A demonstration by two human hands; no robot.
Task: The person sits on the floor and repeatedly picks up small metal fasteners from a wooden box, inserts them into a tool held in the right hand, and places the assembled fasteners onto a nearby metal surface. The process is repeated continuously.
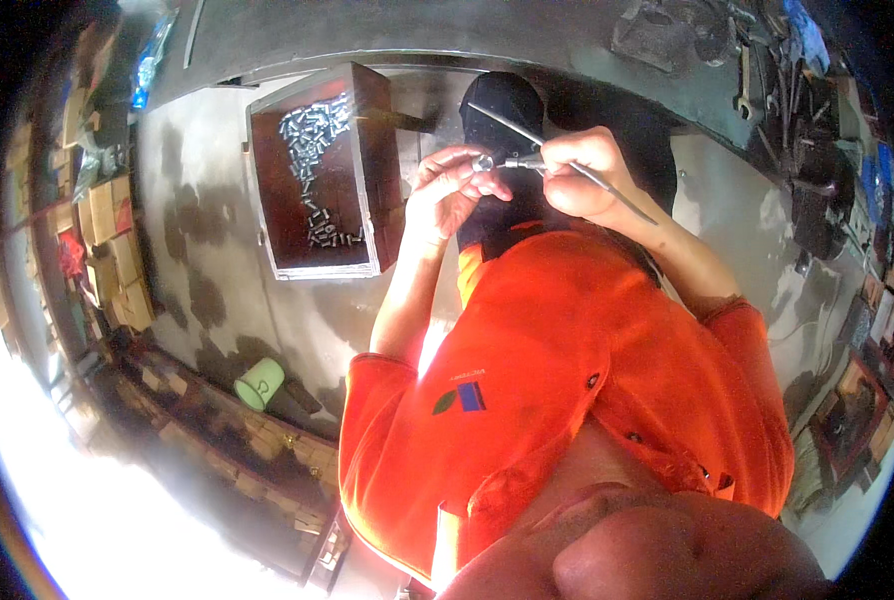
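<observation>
Orange shirt (557,340); left hand (445,192) pinching metal part (482,163), right hand (582,172) gripping rod (507,125); box (285,222) holding metal pieces (312,135).

Seemingly little room, box (377,120) beside left fingers (451,157)

- The left hand (447,195) held a small round metal fitting (482,163) in its fingertips.
- The right hand (584,172) gripped a thin metal rod (507,122), slanted, and a short metal piece (520,162) pointing toward the fitting.
- Left of the hands, an open brown box (379,140) contained loose silvery fasteners (312,130).
- A pale green bucket (259,384) lay tilted at lower left.
- A wrench (746,72) showed at upper right.
</observation>
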